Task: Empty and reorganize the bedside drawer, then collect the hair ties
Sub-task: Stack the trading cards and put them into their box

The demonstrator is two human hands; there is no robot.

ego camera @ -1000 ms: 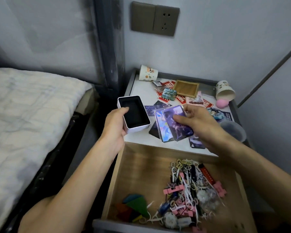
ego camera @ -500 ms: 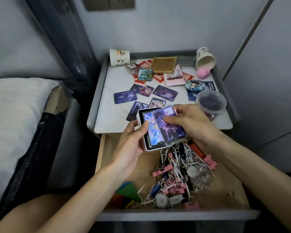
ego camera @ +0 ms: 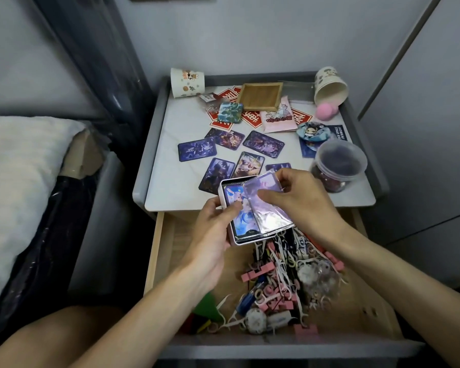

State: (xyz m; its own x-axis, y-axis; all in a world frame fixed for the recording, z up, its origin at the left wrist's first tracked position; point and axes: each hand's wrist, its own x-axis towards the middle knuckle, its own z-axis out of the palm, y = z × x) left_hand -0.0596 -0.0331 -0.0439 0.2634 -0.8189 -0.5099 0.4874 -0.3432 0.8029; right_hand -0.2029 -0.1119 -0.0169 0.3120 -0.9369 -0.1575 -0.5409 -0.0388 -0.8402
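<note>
Two hands, one card box, over the open drawer

Biggest first: the drawer point(ego camera: 170, 261) is pulled out under both hands, with the tangled heap of hair ties point(ego camera: 282, 274) lying just below the right hand point(ego camera: 300, 200). The left hand point(ego camera: 214, 235) grips the white box point(ego camera: 243, 241) from its left side. The box's long axis runs away from the person, far end leaning a bit left. Compared to half a second back, the blue card point(ego camera: 241, 216) has dropped flat into the box, lengthwise, with the left thumb on it. The right hand pinches the sleeved purple card point(ego camera: 270, 211), which overlaps the box's right edge and points roughly the same way.
</note>
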